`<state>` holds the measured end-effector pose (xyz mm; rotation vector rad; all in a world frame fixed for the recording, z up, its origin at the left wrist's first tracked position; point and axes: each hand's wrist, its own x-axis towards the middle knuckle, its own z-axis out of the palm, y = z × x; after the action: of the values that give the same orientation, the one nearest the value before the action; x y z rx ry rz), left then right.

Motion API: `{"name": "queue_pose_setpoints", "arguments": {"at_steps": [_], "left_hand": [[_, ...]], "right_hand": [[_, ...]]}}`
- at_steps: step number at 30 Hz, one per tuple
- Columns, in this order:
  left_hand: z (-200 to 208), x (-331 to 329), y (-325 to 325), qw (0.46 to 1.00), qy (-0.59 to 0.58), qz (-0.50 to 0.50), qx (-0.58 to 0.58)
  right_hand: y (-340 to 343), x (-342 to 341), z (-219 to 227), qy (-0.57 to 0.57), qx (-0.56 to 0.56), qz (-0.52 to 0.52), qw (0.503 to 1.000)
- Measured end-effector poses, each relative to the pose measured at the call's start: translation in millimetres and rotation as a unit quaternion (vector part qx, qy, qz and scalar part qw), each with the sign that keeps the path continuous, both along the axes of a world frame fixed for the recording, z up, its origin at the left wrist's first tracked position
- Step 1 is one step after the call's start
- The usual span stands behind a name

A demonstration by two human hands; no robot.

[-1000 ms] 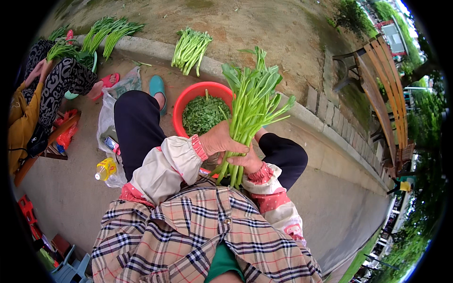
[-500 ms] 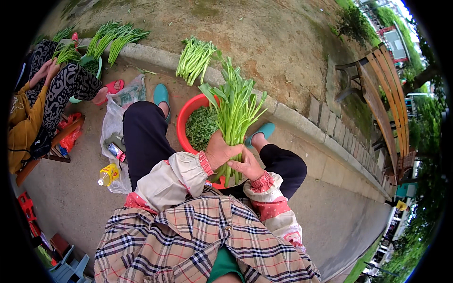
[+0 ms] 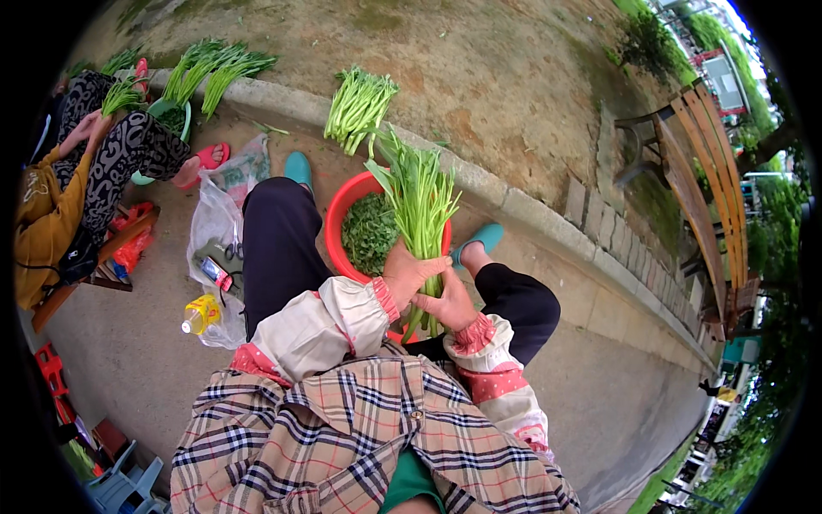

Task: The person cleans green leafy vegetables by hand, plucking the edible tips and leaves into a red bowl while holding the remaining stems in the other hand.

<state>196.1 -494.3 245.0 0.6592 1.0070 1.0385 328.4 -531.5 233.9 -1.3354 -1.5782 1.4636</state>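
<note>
Greens bunch [image 3: 419, 214] upright over the red basin [image 3: 342, 224].
Your left hand [image 3: 409, 272] and right hand [image 3: 449, 301] wrap its stems; loosen either set of fingers and stalks could slide below them.

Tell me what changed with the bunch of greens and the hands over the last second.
The bunch of greens tipped from leaning right to nearly upright over the red basin. Left hand and right hand kept gripping its stems. The laid-out bundle on the curb stayed put.

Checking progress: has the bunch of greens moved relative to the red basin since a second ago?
Yes. The bunch of greens shifted left, now over the red basin rather than past its right rim.
</note>
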Motion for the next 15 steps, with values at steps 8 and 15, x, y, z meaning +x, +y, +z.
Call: {"name": "queue_pose_setpoints", "arguments": {"at_steps": [8, 15], "left_hand": [[18, -16, 10, 0.994, -0.090, -0.065, -0.016], [47, -25, 109, 0.989, 0.054, -0.042, 0.133]], "right_hand": [[11, -12, 16, 0.114, -0.054, -0.022, 0.992], [104, -30, 51, 0.121, -0.038, -0.034, 0.991]]}}
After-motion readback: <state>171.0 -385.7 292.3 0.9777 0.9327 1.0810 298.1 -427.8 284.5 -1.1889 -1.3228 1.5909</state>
